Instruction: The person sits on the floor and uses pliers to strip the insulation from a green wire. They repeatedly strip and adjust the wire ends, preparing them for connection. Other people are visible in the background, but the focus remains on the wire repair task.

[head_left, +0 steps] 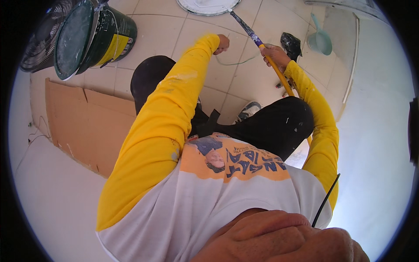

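My right hand (276, 56) is closed round the yellow pole of a paint roller (271, 62). The pole slants from beside my right knee up to a dark, paint-smeared handle and a thin white frame. That frame reaches over a round, white-coated pan or lid (214, 9) at the top edge, where the roller end is cut off. To the left, my left hand (222, 44) is held with its fingers curled in. A thin pale green cord (238, 63) runs close by it; whether the hand grips the cord cannot be made out.
A dark green paint bucket (124, 35) with a smeared lid stands at the upper left beside a fan (38, 43). Flat cardboard (87, 122) lies below them on the tiles. At the upper right are a crumpled black piece (291, 43) and a pale green dipper (322, 43), near the wall.
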The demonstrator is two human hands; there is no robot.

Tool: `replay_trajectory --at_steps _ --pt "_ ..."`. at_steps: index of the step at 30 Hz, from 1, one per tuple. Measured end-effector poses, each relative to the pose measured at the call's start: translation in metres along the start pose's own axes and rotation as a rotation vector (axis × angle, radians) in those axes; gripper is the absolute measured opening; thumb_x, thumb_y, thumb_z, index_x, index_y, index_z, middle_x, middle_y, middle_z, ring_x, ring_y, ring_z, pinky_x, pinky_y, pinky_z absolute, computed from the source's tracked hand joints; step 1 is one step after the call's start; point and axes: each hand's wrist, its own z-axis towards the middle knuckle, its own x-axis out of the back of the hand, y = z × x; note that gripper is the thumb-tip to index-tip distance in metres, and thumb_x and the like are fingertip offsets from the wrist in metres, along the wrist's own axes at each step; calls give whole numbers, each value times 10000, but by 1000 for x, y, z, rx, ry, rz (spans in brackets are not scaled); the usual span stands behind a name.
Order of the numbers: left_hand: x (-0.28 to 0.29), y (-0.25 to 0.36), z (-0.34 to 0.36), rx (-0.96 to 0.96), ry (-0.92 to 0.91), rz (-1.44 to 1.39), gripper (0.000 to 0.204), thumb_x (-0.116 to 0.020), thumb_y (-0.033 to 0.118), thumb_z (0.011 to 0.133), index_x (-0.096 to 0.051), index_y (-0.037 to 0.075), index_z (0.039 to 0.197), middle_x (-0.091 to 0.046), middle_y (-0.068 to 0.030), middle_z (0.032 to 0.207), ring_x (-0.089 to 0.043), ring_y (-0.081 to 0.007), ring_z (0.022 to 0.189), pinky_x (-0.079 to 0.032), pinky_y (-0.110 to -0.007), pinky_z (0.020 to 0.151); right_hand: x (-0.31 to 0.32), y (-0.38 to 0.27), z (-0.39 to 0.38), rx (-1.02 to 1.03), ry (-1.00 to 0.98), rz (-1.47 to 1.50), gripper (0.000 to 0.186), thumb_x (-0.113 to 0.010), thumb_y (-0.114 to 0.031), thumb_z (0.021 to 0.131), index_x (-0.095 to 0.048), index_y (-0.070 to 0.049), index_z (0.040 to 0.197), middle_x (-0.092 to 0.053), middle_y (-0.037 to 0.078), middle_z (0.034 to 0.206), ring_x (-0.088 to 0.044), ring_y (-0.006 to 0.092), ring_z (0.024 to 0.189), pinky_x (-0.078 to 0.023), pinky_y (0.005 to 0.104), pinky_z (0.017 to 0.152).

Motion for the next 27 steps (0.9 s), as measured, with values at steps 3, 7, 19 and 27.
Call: replay_trajectory --at_steps 3,7,19,27 --pt "-10 -9 15 -81 95 358 207 -548 239 901 -597 37 906 -588 -66 745 -488 -150 551 -404 -283 443 -4 -10 -7 -42 17 70 270 -606 -325 939 -550 -62 960 -491 12 783 -501 98 591 -431 232 481" --pt "-18 7 22 -422 101 -103 298 -589 326 907 -639 42 984 -622 -49 805 -506 -143 598 -419 -257 463 1 4 2 -55 35 -43 277 -576 -329 951 -557 -58 1004 -530 29 832 -531 113 627 -463 263 530" --pt "-19 25 18 -244 -370 -712 639 -588 574 861 -633 -24 1082 -678 -117 944 -670 -193 783 -577 -229 625 2 26 22 -234 -39 -545 383 -545 -226 913 -567 -37 1246 -664 125 1031 -691 238 851 -588 384 733" --pt "-14 11 46 -270 -302 -590 485 -574 443 871 -636 -4 1048 -690 -146 983 -685 -208 856 -600 -298 705 -47 -4 4 513 584 -1411 342 -608 -180 827 -627 -56 1146 -635 156 1143 -612 348 1059 -483 457 938"
